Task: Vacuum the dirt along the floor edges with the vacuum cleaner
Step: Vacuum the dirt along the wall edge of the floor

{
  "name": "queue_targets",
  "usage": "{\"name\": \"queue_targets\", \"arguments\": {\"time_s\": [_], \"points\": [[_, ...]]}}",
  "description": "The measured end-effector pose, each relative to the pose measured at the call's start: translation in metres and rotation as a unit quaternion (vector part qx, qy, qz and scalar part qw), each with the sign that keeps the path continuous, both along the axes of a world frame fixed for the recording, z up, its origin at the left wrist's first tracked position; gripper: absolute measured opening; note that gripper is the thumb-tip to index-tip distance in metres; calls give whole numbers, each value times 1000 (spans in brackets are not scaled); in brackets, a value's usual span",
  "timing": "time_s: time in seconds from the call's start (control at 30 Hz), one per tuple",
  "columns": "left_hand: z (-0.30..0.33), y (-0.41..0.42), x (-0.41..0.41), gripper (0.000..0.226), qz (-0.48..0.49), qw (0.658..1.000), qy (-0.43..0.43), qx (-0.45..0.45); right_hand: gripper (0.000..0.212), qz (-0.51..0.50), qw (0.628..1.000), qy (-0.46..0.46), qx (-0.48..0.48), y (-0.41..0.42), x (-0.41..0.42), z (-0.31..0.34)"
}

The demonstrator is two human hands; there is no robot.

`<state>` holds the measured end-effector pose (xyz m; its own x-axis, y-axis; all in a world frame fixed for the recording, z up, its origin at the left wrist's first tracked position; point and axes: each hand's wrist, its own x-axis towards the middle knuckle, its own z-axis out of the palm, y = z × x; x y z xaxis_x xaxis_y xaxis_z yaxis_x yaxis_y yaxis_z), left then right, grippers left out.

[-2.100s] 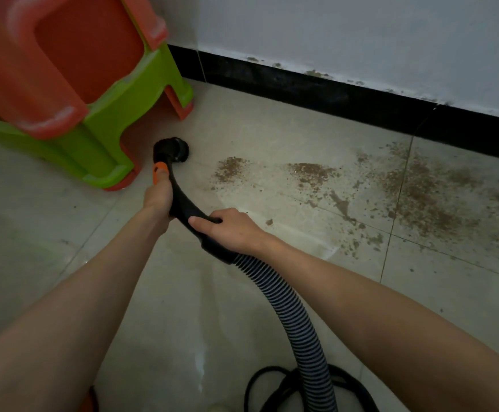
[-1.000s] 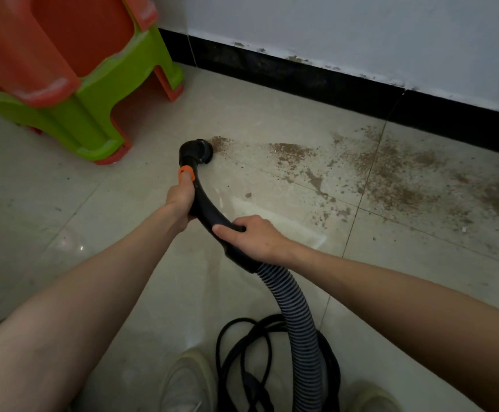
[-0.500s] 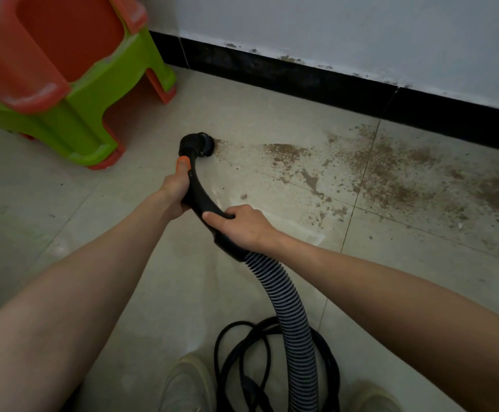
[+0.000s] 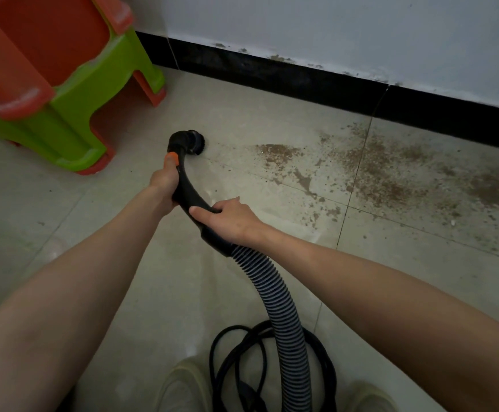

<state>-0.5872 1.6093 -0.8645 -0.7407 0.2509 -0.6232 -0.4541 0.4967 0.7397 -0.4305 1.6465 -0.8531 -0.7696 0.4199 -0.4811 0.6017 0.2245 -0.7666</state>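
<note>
Black vacuum handle (image 4: 187,188) gripped by both hands, nozzle (image 4: 190,141) beside dirt (image 4: 391,176).

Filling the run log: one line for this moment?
left hand: grips wand | right hand: grips wand | nozzle: on floor | dirt: remains right

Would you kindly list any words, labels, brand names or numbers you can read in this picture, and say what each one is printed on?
None: no readable text shows anywhere.
The vacuum handle, hose and nozzle bear no visible label.
The stools, wall and baseboard carry no lettering; the marks on the wall are dirt or peeling paint.
</note>
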Motion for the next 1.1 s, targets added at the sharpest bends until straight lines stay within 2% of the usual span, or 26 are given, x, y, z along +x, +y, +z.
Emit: {"name": "queue_targets", "arguments": {"time_s": [0.17,0.47,0.63,1.1], "points": [[1,5,11,56,-54,998,-24,6,48,-14,1000,5,-4,-1,16,0],[-13,40,63,68,-136,990,-15,12,41,-101,995,10,-4,7,75,-12],[-15,62,89,71,-189,982,-1,-4,40,-157,987,21,-9,13,102,-13],[-17,119,155,68,-296,954,-22,32,42,-275,961,10,21,34,161,-14]]}}
